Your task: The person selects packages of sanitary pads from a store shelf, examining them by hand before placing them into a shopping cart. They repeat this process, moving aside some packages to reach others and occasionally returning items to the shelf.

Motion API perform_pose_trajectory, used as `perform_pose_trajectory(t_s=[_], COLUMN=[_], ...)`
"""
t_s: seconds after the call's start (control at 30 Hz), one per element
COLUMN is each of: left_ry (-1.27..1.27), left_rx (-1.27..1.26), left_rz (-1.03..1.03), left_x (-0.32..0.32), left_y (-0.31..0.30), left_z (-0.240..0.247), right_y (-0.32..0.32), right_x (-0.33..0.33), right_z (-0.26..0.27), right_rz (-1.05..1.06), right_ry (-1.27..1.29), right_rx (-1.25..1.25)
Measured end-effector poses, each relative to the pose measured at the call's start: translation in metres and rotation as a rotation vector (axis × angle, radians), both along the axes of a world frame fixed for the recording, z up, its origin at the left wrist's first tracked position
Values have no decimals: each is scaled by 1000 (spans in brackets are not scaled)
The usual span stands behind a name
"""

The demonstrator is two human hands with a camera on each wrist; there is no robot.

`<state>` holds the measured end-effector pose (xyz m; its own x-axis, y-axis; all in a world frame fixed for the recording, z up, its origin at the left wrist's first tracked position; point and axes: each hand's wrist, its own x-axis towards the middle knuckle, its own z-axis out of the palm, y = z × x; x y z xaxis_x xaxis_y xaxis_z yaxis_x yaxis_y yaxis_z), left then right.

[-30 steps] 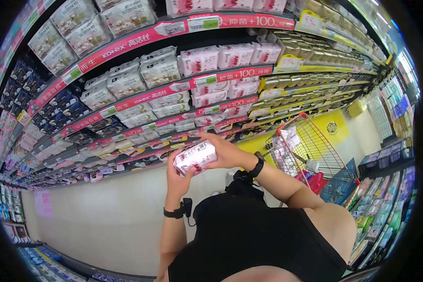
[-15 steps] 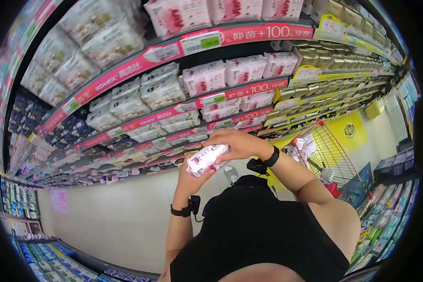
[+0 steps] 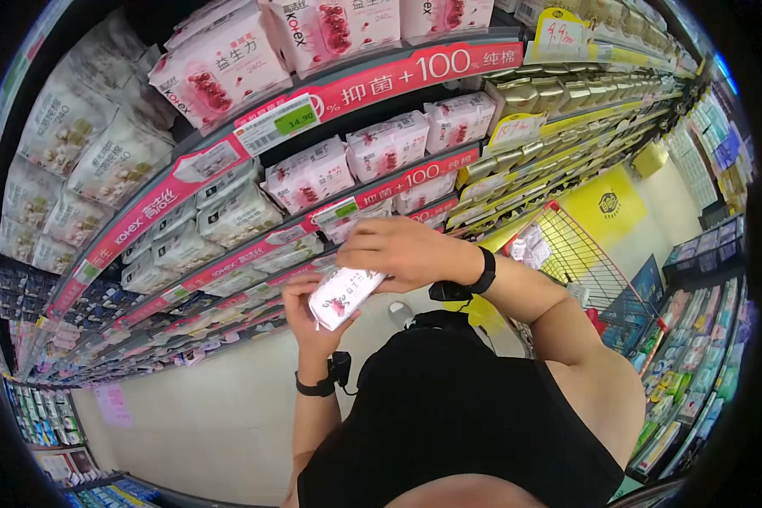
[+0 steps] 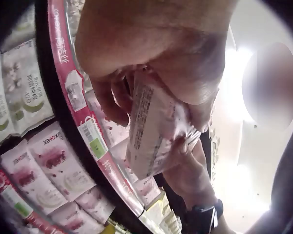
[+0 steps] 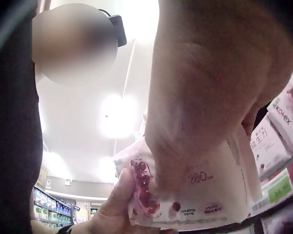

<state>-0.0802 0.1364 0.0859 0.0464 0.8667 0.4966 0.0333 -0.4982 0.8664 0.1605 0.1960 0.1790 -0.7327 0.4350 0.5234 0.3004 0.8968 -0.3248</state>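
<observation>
Pack: a small white and pink pack (image 3: 340,295) is up in front of the person's chest. It is near the shelves (image 3: 171,193) but not on them, and it is tilted.
Left hand: the left hand (image 3: 306,326) holds the pack from below. Its thumb and fingers curl round the low end, so the grip is tight on the pack.
Right hand: the right hand (image 3: 398,250) lies over the top of the pack. Its fingers bend down round the upper end. It holds the pack too, and nothing else.
Around it: more pink packs (image 3: 309,173) sit in rows on the shelves, with a green and white price tag (image 3: 275,121) above them. A cart (image 3: 580,262) with a red rim stands to the right, well apart from the hands.
Done so far: the pack is off the shelf and in both hands.
Not done: the pack is not in the cart, and it is not back on a shelf. It looks shut, with no tear that I can see.
Hard to see: the small print on the pack is too tiny to read. The right hand covers much of the pack's top side. In the wrist views the hands fill most of the picture and the lights are very bright. What lies in the cart is too small to tell.
</observation>
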Motion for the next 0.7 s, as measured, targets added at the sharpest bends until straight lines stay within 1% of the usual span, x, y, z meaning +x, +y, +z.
perform_pose_trajectory(t_s=[0.1,0.13,0.23,0.27,0.37,0.4,0.5,0.53,0.63,0.7], left_ry=[-2,-33,-48,-66,3,-40,89,90,187,200], left_rx=[-102,-164,-192,-121,-391,-353,-236,-258,-215,-209], left_rz=[97,71,31,62,5,-10,-37,1,-32,-38], left_x=[5,8,8,11,-23,-18,-21,-16,-18,-18], left_y=[6,3,1,1,3,-1,-4,-7,-10,-12], left_z=[-7,-3,6,6,-44,-27,-21,-12,-14,-13], right_y=[9,10,18,19,28,31,43,50,68,80], right_x=[9,11,10,10,12,12,10,8,4,0], right_z=[12,18,24,25,33,36,47,47,40,35], right_rz=[-52,-74,-99,-111,-153,-195,-315,-326,-350,-394], right_ry=[38,29,122,133,259,285,289,304,370,361], right_rx=[90,113,219,266,399,455,565,598,545,573])
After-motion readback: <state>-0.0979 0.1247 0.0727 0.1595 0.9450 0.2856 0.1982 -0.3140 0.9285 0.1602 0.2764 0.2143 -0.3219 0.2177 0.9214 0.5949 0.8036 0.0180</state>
